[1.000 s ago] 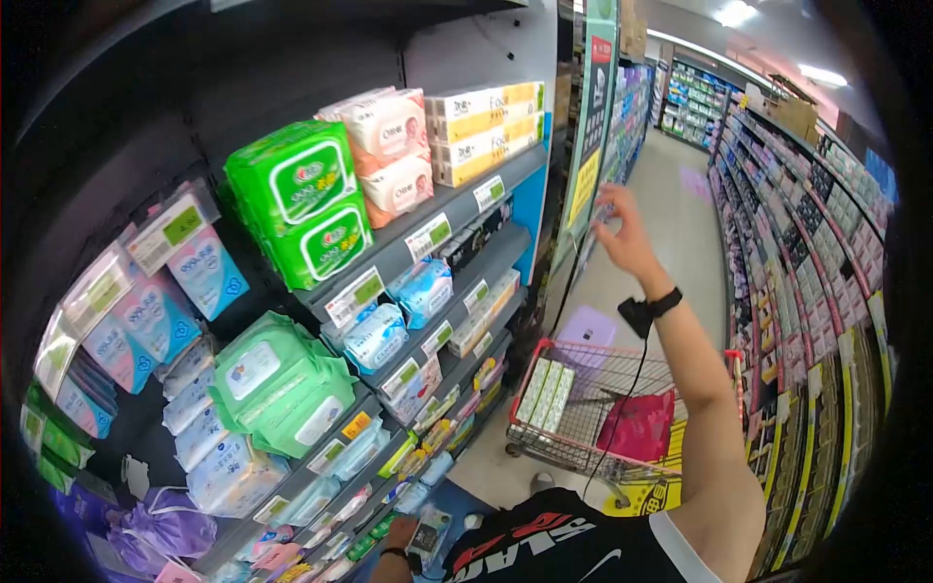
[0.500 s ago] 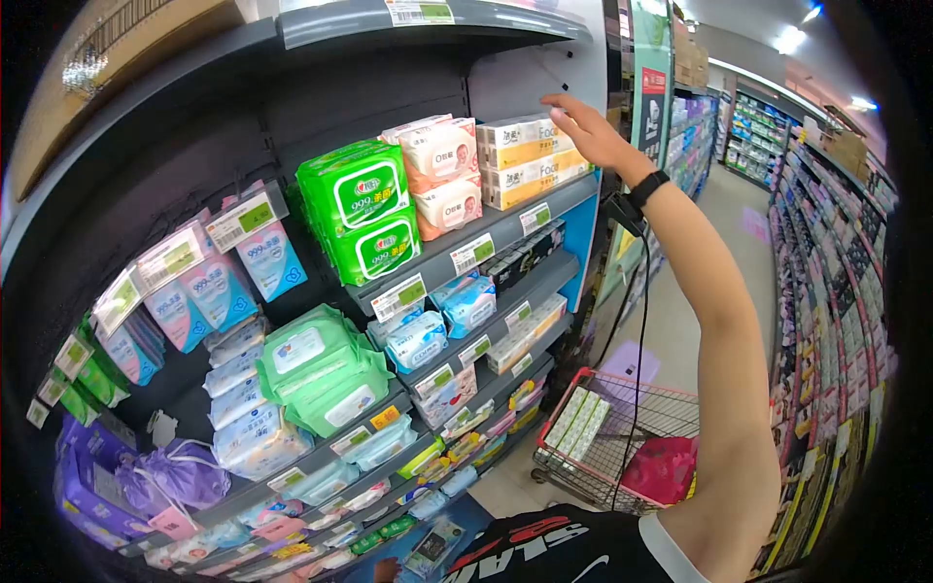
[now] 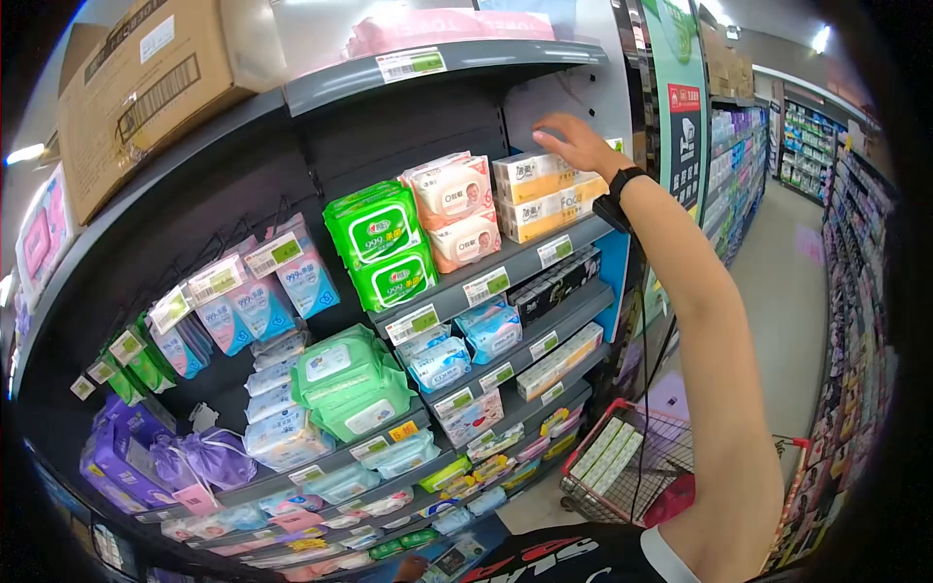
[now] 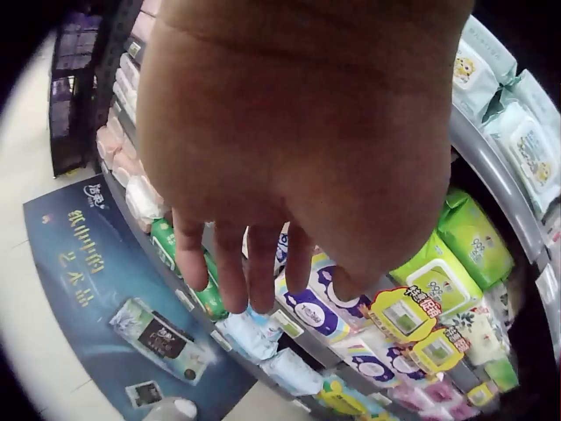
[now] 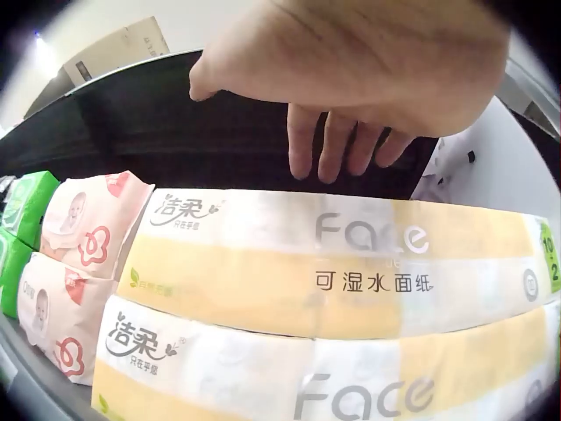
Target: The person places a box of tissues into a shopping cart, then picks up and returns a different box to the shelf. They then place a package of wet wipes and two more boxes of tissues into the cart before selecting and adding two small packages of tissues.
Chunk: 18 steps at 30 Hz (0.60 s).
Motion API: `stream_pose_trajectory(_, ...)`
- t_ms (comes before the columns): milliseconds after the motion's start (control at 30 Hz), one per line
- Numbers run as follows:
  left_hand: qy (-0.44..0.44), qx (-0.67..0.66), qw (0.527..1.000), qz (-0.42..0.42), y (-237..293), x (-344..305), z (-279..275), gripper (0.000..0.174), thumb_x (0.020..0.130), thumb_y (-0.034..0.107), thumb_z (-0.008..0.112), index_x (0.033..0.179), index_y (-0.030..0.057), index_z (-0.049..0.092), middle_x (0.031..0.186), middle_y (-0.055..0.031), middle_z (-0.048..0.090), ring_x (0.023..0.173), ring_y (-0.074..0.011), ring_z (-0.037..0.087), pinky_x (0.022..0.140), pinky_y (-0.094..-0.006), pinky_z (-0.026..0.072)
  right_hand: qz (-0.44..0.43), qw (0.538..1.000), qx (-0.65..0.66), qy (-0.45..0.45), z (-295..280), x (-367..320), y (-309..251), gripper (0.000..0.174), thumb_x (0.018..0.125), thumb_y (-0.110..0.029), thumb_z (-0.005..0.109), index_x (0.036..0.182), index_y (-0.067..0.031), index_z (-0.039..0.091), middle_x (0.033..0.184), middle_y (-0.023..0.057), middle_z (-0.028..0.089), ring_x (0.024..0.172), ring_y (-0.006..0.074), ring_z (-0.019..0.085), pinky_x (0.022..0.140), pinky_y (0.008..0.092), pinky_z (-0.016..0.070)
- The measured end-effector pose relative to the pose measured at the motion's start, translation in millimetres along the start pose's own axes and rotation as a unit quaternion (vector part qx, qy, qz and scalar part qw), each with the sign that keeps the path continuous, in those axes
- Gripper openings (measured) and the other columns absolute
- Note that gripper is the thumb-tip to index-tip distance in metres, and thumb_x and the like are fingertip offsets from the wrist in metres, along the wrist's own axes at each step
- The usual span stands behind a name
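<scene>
My right hand point(image 3: 581, 148) reaches over two stacked long packs of face tissues at the right end of the shelf. In the right wrist view, the fingers of that hand point(image 5: 368, 74) hang loosely behind and above the upper tissue pack point(image 5: 254, 272), holding nothing. Below it lies the lower tissue pack point(image 5: 228, 373), white and yellow like the upper one. Pink wipe packs point(image 3: 455, 194) stand beside them. Down low, my left hand point(image 4: 298, 132) hangs with its fingers loosely extended in front of the lower shelves, with nothing in it.
Green wipe packs point(image 3: 384, 238) and light green packs point(image 3: 350, 374) fill the shelves to the left. A cardboard box point(image 3: 155, 87) sits on top. A shopping cart point(image 3: 661, 447) with goods stands at the right, and a cable point(image 3: 645, 389) hangs from my right wrist.
My right hand has moved from over the aisle leftwards to the shelf, then in over the face tissue packs. The head view has swung, bringing the top shelf and cardboard box into sight.
</scene>
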<state>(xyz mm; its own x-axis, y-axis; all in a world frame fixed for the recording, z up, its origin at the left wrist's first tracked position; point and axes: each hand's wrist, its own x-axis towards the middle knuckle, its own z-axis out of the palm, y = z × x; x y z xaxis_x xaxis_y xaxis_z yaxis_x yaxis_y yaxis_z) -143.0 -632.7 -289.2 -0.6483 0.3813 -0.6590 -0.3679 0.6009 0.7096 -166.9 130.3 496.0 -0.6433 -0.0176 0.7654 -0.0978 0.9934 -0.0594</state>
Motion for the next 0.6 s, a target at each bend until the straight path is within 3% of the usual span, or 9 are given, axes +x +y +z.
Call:
stream_pose_trajectory(100, -0.001, 0.000, 1.000, -0.012, -7.9, -18.9, 0.0, 0.035, 0.101, 0.034, 0.048, 0.114, 0.0084, 0.067, 0.104, -0.0032, 0.068, 0.088, -0.0210, 0.061, 0.080, -0.0417, 0.0491, 0.063, 0.997, 0.046, -0.002, 6.9, 5.4, 0.6, 0.066, 0.094, -0.061, 0.050, 0.120, -0.0025, 0.066, 0.129, 0.0217, 0.060, 0.124, 0.0373, 0.052, 0.107, 0.0425, 0.0385)
stream_pose_trajectory(167, 0.010, 0.012, 1.000, 0.004, -12.7, -32.3, 1.1, 0.036, 0.101, 0.036, 0.048, 0.111, 0.0076, 0.069, 0.099, -0.0040, 0.069, 0.083, -0.0210, 0.062, 0.077, -0.0417, 0.0505, 0.097, 0.994, 0.028, -0.051, 4.4, 7.4, -6.4, 0.072, 0.091, -0.066, 0.050, 0.121, -0.0030, 0.067, 0.130, 0.0223, 0.060, 0.124, 0.0378, 0.052, 0.107, 0.0430, 0.0389)
stream_pose_trajectory(200, 0.029, 0.044, 0.997, 0.048, -14.8, -38.0, 3.7, 0.038, 0.100, 0.039, 0.049, 0.111, 0.0078, 0.068, 0.096, -0.0044, 0.069, 0.080, -0.0211, 0.062, 0.073, -0.0409, 0.0506, 0.113, 0.991, 0.018, -0.076, 3.9, 7.0, -7.6, 0.074, 0.090, -0.069, 0.050, 0.121, -0.0033, 0.067, 0.130, 0.0226, 0.060, 0.125, 0.0381, 0.051, 0.107, 0.0432, 0.0390)
stream_pose_trajectory(267, 0.069, 0.109, 0.982, 0.135, -20.5, -47.5, 10.5, 0.042, 0.098, 0.044, 0.050, 0.110, 0.0081, 0.068, 0.090, -0.0050, 0.069, 0.073, -0.0214, 0.062, 0.064, -0.0393, 0.0509, 0.089, 0.993, -0.049, -0.060, 23.3, 5.2, 9.1, 0.076, 0.089, -0.072, 0.046, 0.112, -0.0039, 0.072, 0.114, 0.0233, 0.067, 0.112, 0.0392, 0.060, 0.098, 0.0450, 0.0459)
stream_pose_trajectory(367, 0.121, 0.111, 0.981, 0.100, -23.6, -52.1, 30.2, 0.044, 0.096, 0.046, 0.051, 0.107, 0.0069, 0.069, 0.084, -0.0079, 0.069, 0.068, -0.0224, 0.062, 0.060, -0.0401, 0.0506, 0.100, 0.990, -0.083, -0.054, 32.9, 0.2, 10.9, 0.076, 0.089, -0.073, 0.043, 0.104, -0.0049, 0.075, 0.099, 0.0234, 0.070, 0.099, 0.0395, 0.066, 0.090, 0.0461, 0.0503)
stream_pose_trajectory(433, 0.081, 0.052, 0.995, 0.036, -18.0, -43.7, 47.9, 0.035, 0.095, 0.037, 0.056, 0.105, 0.0081, 0.072, 0.087, -0.0085, 0.072, 0.072, -0.0212, 0.065, 0.060, -0.0376, 0.0523, 0.077, 0.991, -0.110, 0.003, 43.0, -0.1, 17.6, 0.076, 0.090, -0.073, 0.041, 0.098, -0.0057, 0.077, 0.088, 0.0227, 0.071, 0.089, 0.0395, 0.068, 0.083, 0.0468, 0.0527)
stream_pose_trajectory(500, 0.038, -0.005, 0.999, -0.035, -24.0, -47.0, 64.3, 0.027, 0.093, 0.029, 0.060, 0.104, 0.0092, 0.074, 0.090, -0.0092, 0.074, 0.075, -0.0200, 0.069, 0.061, -0.0351, 0.0540, 0.075, 0.990, -0.121, 0.004, 43.9, -0.4, 16.1, 0.075, 0.091, -0.072, 0.041, 0.094, -0.0062, 0.077, 0.084, 0.0224, 0.071, 0.084, 0.0395, 0.068, 0.079, 0.0472, 0.0530)
stream_pose_trajectory(600, 0.024, 0.059, 0.993, -0.098, -16.0, -47.8, 81.7, 0.031, 0.096, 0.030, 0.058, 0.113, 0.0071, 0.070, 0.089, -0.0048, 0.073, 0.075, -0.0171, 0.068, 0.059, -0.0345, 0.0533, 0.054, 0.989, -0.130, 0.039, 46.6, -4.6, 15.3, 0.069, 0.094, -0.065, 0.042, 0.085, -0.0061, 0.076, 0.074, 0.0205, 0.069, 0.075, 0.0401, 0.067, 0.071, 0.0493, 0.0521)
